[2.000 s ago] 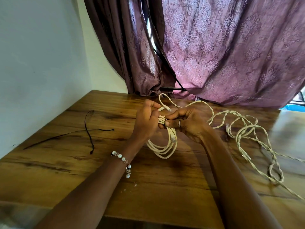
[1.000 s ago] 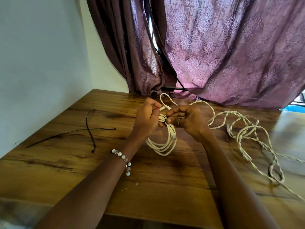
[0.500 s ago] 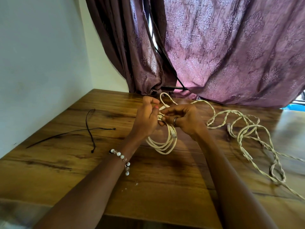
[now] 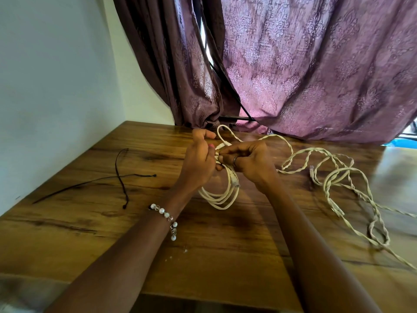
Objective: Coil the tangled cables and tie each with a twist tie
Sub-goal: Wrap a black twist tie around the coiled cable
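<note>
cream coiled cable [image 4: 222,195], looped, both hands gripping

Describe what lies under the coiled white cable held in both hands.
Below the coiled white cable lies bare wooden table. The left hand and right hand cover the coil's top, hiding any tie there.

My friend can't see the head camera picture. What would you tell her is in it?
Two hands, left hand and right hand, hold a coiled cream cable just above a wooden table. More tangled cable lies to the right, thin black ties to the left, and purple curtains hang behind.
</note>
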Available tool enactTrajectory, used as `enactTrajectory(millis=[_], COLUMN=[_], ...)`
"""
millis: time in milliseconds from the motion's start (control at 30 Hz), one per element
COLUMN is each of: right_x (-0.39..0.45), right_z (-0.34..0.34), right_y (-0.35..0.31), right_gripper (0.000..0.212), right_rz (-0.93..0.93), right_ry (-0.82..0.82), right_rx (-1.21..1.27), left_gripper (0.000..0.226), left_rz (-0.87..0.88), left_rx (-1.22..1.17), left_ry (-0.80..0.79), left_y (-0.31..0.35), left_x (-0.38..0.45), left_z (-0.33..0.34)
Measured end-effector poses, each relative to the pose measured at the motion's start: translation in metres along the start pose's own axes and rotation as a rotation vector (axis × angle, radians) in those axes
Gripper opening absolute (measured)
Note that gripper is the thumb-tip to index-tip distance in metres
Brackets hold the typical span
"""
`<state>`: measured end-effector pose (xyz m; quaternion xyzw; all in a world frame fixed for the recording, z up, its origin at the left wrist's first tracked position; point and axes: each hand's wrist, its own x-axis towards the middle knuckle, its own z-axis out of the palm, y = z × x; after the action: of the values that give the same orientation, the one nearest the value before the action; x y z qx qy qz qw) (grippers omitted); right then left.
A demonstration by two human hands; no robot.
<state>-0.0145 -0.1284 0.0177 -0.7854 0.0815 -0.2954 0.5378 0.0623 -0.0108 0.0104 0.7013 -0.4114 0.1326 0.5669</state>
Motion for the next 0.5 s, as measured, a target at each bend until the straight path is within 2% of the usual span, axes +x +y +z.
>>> enactTrajectory(millis=[267, 500], right_x=[-0.0007, 0.0031], right_z=[0.0041, 0.0041], right_y=[-0.0015, 0.0046], right_gripper=[0.003, 0.011], right_rz=[0.058, -0.002], right_ry=[0.0, -0.07], right_rx=[0.02, -0.119], left_gripper=[0.021, 0.024], left_rz=[0.043, -0.001], left_rx=[0.03, 0.024], left_ry=[-0.007, -0.039], left_y=[-0.0005, -0.0022], left_x=[-0.0017, 0.0008], left_z=[0.0015, 0.0021])
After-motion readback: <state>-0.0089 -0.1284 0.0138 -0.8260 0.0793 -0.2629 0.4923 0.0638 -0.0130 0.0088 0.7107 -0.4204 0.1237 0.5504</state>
